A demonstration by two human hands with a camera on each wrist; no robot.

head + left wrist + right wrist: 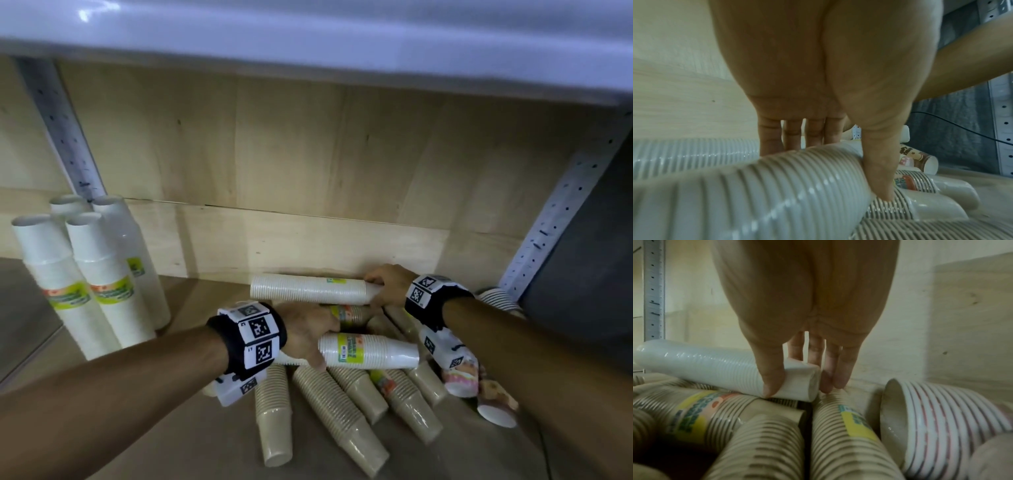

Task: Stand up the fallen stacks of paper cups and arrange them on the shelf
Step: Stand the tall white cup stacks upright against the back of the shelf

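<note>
A pile of fallen cup stacks lies on the wooden shelf [191, 448]. My left hand [308, 339] grips the wide end of a short white stack with a yellow-green label [370, 351]. In the left wrist view the thumb [879, 175] presses its ribbed side [777, 186] and the fingers curl behind it. My right hand [383, 287] holds the narrow end of a long white stack [308, 290] lying along the back wall. In the right wrist view that stack's end [799, 382] sits pinched between thumb and fingers. Several white stacks [89, 274] stand upright at the left.
Several beige stacks [339, 418] lie fanned out under and in front of my hands. Patterned cups [496, 407] and a striped stack [496, 298] lie at the right by a perforated metal post [555, 212]. A white shelf [308, 27] hangs low overhead.
</note>
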